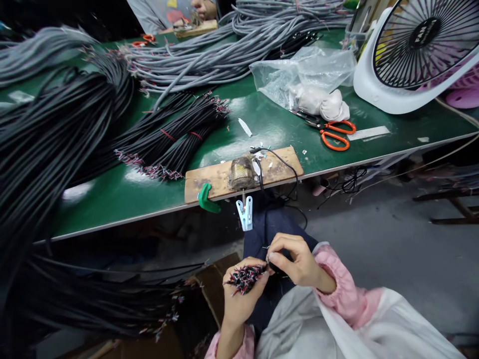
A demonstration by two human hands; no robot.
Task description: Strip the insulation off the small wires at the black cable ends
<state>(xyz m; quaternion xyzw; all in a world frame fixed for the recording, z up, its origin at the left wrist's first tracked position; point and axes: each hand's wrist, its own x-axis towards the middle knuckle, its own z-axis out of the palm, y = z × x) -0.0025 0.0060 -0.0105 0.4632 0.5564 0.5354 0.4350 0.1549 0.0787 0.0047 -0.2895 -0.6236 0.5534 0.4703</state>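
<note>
My left hand (239, 299) is wrapped round a bundle of black cables (246, 278), whose stripped ends show red, white and black wires above my fist. Close against it, my right hand (294, 259) pinches a thin black cable at the bundle's right side, with thumb and forefinger together. How far that cable runs is hidden behind my fingers. Both hands are over my lap, below the table edge. Nearest to them at the edge, a light blue clothes peg (245, 213) hangs below a wooden board (209, 182).
A taped block (242, 173) and a green clamp (208, 198) are on the board. Black cable bundles (168, 132) and grey cables (202, 55) cover the green table (112, 204). Orange-handled scissors (335, 134), a plastic bag (310, 67) and a fan (422, 55) are right. Another person's hand (204, 9) shows beyond.
</note>
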